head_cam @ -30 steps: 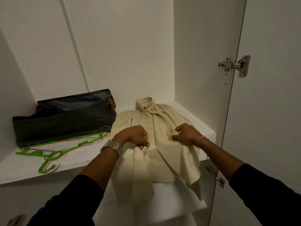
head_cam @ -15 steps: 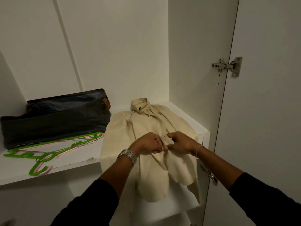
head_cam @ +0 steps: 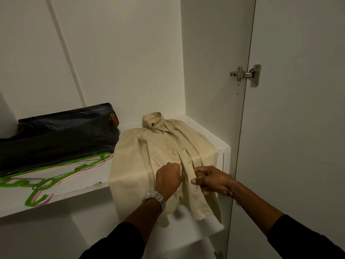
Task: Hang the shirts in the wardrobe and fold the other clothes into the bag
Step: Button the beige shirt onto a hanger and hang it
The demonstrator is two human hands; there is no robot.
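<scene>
A cream button-up shirt (head_cam: 160,152) lies face up on the white wardrobe shelf (head_cam: 74,189), collar toward the back wall, its hem hanging over the front edge. My left hand (head_cam: 169,179) and my right hand (head_cam: 211,179) meet at the shirt's button strip near the shelf edge. Each pinches one side of the front opening between thumb and fingers. A dark grey bag (head_cam: 56,135) with brown trim sits at the back left of the shelf.
Green and pink hangers (head_cam: 46,176) lie in a loose pile in front of the bag. The open wardrobe door (head_cam: 298,128) with its metal hinge (head_cam: 246,74) stands at the right. A lower white shelf (head_cam: 196,234) juts out beneath the shirt's hem.
Both hands came together from either side of the shirt to its button strip, then slid a little lower along it. The shirt's front panels are now drawn together.
</scene>
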